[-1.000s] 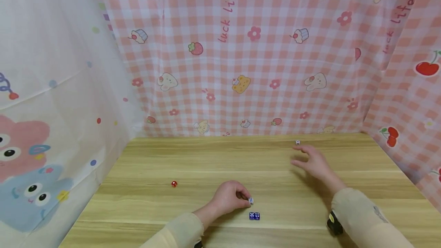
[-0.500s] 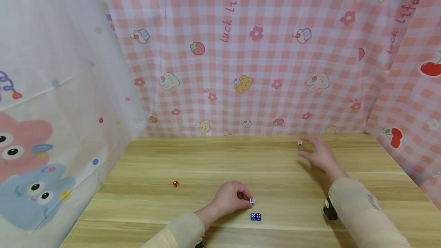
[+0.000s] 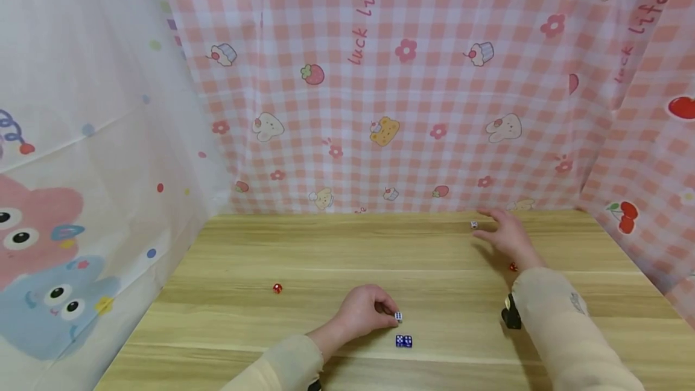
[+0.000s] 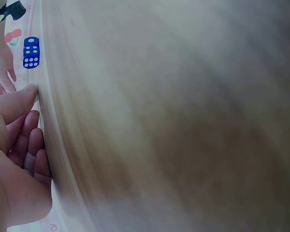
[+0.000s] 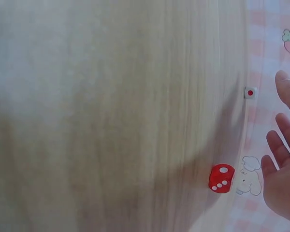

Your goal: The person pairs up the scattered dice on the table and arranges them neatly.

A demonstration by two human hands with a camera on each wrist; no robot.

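White die is pinched in the left grip.

far die before cloth, paired dice nearer

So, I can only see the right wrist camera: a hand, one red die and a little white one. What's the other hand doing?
Observer: The left hand is pinching another white die.
Operator: Ooh! Is that red die by my hand the only red one?
Observer: No, a second red die lies over on the left side of the table.
Operator: Any other colours?
Observer: Yes, two blue dice sit side by side, nearer the person than the pinched die.
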